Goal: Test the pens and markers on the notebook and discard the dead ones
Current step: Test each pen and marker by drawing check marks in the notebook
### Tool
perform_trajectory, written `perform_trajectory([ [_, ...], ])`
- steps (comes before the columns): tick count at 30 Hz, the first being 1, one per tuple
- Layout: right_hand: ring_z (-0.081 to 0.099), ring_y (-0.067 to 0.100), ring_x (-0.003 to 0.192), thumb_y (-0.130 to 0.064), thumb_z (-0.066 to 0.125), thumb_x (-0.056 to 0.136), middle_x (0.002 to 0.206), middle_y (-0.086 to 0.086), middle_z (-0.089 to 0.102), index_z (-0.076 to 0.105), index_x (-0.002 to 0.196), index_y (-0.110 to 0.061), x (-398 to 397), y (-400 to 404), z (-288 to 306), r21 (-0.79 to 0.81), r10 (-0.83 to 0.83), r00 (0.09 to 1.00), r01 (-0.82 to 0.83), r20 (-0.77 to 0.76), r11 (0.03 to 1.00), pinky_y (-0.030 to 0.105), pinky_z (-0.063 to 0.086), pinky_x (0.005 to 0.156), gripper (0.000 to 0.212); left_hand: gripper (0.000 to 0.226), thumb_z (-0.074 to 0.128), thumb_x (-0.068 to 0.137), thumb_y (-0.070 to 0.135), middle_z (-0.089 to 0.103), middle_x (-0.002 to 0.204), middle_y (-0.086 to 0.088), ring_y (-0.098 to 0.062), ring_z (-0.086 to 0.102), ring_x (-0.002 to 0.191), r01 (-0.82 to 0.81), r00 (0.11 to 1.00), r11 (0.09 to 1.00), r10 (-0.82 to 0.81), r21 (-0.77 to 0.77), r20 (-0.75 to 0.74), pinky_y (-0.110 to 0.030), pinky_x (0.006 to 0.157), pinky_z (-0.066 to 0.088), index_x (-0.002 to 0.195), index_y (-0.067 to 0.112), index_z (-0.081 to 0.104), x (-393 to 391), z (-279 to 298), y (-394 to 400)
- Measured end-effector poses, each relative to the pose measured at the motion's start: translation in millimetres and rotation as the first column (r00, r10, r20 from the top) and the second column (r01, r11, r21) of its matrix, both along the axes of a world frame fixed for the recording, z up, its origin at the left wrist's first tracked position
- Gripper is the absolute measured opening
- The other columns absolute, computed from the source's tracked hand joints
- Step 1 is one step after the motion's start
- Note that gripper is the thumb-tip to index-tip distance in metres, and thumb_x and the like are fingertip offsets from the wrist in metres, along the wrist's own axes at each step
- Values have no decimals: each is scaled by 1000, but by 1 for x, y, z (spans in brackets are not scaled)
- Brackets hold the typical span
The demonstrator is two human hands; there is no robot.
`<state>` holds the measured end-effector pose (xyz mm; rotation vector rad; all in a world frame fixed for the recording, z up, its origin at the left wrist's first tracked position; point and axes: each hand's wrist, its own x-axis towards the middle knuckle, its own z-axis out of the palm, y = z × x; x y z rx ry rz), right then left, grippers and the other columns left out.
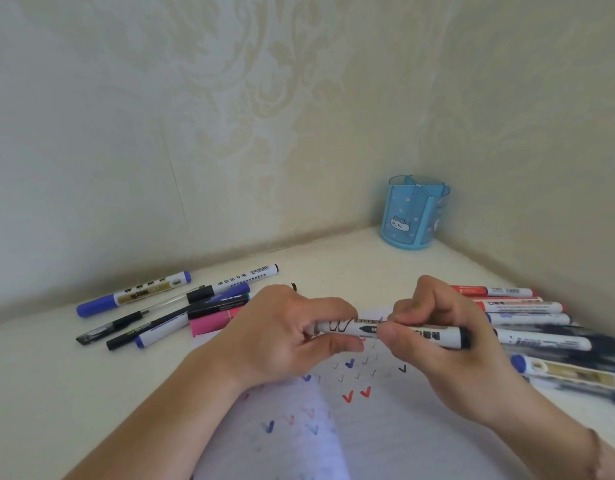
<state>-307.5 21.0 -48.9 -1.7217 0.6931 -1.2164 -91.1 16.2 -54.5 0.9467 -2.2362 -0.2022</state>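
While both hands were above the notebook [385, 431], they held one white marker [396, 332] between them, and it lay almost horizontal over the page. The left hand [285, 337] was closed around the left end of the marker, with the thumb under it and the fingers over it, so this end was hidden and I could not tell if a cap was there. The right hand [448, 341] pinched the middle of the barrel with the thumb and the curled fingers. The right end of the marker, which was black, stuck out beyond the right hand.

The notebook was open on the pale desk [56, 386], under the wrists. Its page had many small check marks in blue, red and black, and some of them were faint.

On the left side of the desk lay a loose group of pens. A blue-capped marker [133, 294] was the farthest one, near the wall. A long white marker with a black cap [236, 280] lay beside it, then a clear pen with a black tip [126, 322] and a pink marker [212, 320] which was partly behind the left hand.

On the right side another row of markers [528, 318] lay close together, with red ones at the back and dark ones at the front; the nearest of them were blurred.

A blue pen holder [413, 216] with a cat picture stood upright in the corner, well apart from the hands.
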Motion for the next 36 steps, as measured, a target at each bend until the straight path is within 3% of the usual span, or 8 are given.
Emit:
perform_trajectory([
  [5,40,18,41,-44,81,68,46,3,50,59,72,-18,-13,-3,8,82,9,996,-16,91,997,24,31,46,35,56,63,66,77,49,54,-7,-18,46,49,-123,992,985,125,123,-5,-17,49,35,108,44,48,4,-1,3],
  [9,64,38,60,-39,85,63,67,26,65,74,91,-6,-31,-12,18,264,60,982,-107,180,958,27,41,40,45,27,38,92,43,37,58,-2,-16,31,51,-109,977,986,129,126,-167,-29,53,30,115,30,45,7,0,1],
  [11,61,34,56,-39,91,52,63,19,63,70,74,-4,-31,-15,12,298,-15,996,-13,90,955,29,44,46,46,27,29,94,29,41,65,6,-19,39,59,-112,962,980,149,166,-230,-33,60,37,116,28,45,8,-4,-3],
  [14,42,23,41,-22,81,62,46,14,43,45,54,-1,-27,-14,0,222,-191,980,200,-64,954,32,37,61,42,26,31,98,30,48,75,7,-23,47,67,-148,970,978,172,146,-171,-39,67,43,122,30,42,7,-5,-5],
  [20,36,19,48,-17,68,64,47,8,42,41,52,-5,-21,-4,-3,182,-213,948,259,-238,949,35,28,52,32,30,48,98,40,57,88,19,-14,51,63,-172,983,977,179,126,-46,-19,65,40,127,39,41,5,-7,-6],
  [30,33,17,46,5,69,72,46,3,40,40,48,-9,-22,-9,-5,101,-236,915,282,-329,954,27,25,49,41,38,65,90,31,63,92,27,-11,45,51,-205,976,972,212,117,-44,-9,59,33,122,44,48,3,-5,-8],
  [33,37,14,44,1,72,71,43,0,45,40,47,-11,-21,-11,-5,89,-246,929,280,-278,956,23,29,47,42,38,70,87,26,68,92,23,-14,50,52,-188,974,968,206,168,-98,-12,58,38,118,42,54,3,-6,-9],
  [36,36,18,41,-15,81,69,44,5,42,44,50,-12,-22,-12,-2,184,-232,972,234,-34,955,29,29,50,42,34,73,85,19,71,93,19,-16,63,57,-145,956,951,206,274,-207,-21,61,50,107,42,60,2,-8,-9],
])
